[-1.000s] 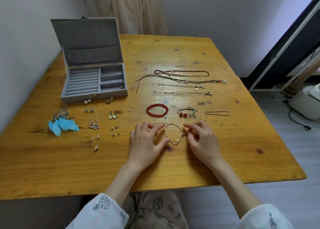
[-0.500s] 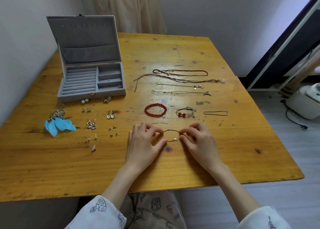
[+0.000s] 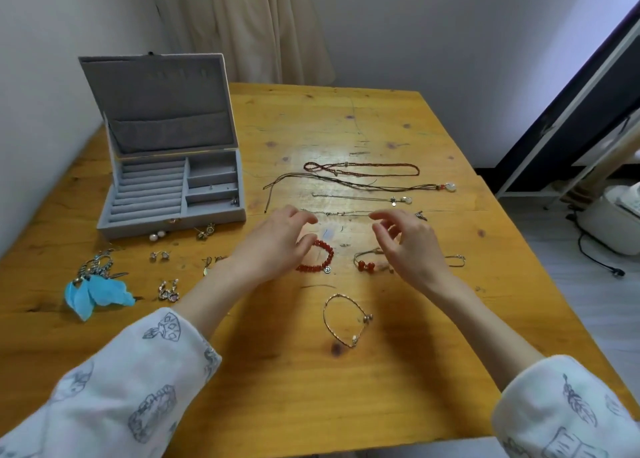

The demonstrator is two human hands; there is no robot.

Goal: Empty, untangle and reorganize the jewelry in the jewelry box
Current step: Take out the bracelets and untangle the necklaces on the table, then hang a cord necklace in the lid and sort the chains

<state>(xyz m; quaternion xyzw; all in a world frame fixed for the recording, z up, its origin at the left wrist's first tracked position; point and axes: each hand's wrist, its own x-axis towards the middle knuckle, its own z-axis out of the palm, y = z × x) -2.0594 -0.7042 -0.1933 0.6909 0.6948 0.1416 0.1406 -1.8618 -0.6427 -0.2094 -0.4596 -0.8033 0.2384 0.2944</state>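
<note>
Both hands empty, above the bracelet row.
Left hand and right hand hover, fingers loosely apart; gold bracelet lies free toward the table's near edge.

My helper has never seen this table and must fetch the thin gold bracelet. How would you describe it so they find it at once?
On the wooden table, look at the near edge, closer to the person than both hands. The thin gold bracelet lies there alone as an open loop. Unlike the red bead bracelet and the cord bracelet with red beads farther back, it is a bare metal chain.
</note>
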